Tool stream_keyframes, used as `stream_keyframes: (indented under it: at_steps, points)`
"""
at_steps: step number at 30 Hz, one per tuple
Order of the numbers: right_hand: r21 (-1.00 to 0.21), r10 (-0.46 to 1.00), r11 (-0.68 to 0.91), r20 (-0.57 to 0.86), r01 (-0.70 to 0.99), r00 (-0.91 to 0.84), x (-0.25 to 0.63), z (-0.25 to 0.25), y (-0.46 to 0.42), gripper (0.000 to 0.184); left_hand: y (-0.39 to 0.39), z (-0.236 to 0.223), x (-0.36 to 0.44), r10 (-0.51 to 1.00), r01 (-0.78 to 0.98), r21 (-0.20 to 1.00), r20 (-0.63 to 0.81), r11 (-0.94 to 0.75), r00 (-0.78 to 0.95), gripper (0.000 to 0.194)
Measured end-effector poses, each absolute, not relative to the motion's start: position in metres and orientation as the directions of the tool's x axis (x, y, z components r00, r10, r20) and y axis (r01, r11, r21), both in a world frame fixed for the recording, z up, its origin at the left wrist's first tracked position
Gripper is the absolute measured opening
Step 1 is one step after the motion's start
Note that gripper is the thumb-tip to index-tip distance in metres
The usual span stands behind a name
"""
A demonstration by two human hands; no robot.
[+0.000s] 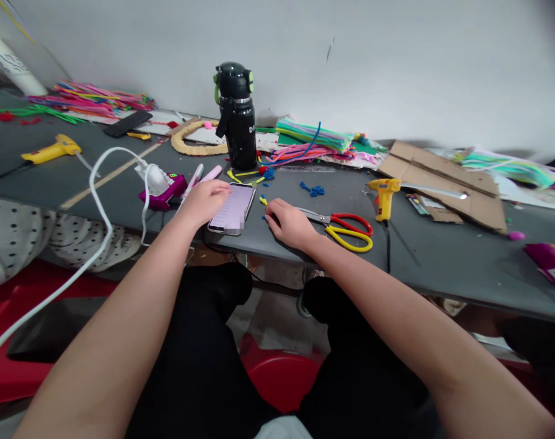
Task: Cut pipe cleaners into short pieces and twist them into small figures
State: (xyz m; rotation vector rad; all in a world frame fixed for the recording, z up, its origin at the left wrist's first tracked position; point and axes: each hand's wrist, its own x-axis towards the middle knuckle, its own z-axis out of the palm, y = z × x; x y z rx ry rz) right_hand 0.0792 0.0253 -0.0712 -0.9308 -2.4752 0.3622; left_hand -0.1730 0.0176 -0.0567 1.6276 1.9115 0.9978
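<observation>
My left hand [208,198] reaches over the left edge of a phone [234,207], its fingers stretched out at the lit screen. The phone lies face up on the grey table, with lines of text too small to read. Just right of it, my right hand [289,224] rests on the table with its fingers curled down. Small yellow and blue bits [262,200] show at its fingertips; whether the fingers hold them is hidden. Scissors with red and yellow handles [350,231] lie beside my right wrist. Twisted blue pipe cleaner pieces [312,189] lie behind that hand.
A black bottle [242,131] stands behind the phone. Yellow glue guns [385,198] rest to the right and far left. A white cable runs from a plug on a purple power strip [170,192]. Pipe cleaner bundles [311,134] and cardboard [441,177] line the wall.
</observation>
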Motion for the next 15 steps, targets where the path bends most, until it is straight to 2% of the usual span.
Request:
stream_keyframes:
  at_steps: [8,15]
  points:
    - [-0.406,0.678,0.73,0.322,0.55,-0.661,0.079,-0.071,0.025,0.011,0.012,-0.044,-0.165,0.939,0.704,0.71,0.252,-0.014,-0.235,0.03]
    - [-0.399,0.671,0.737,0.332,0.546,-0.663,0.079,-0.072,0.026,0.012,0.011,-0.045,-0.165,0.942,0.719,0.694,0.226,0.023,-0.248,0.027]
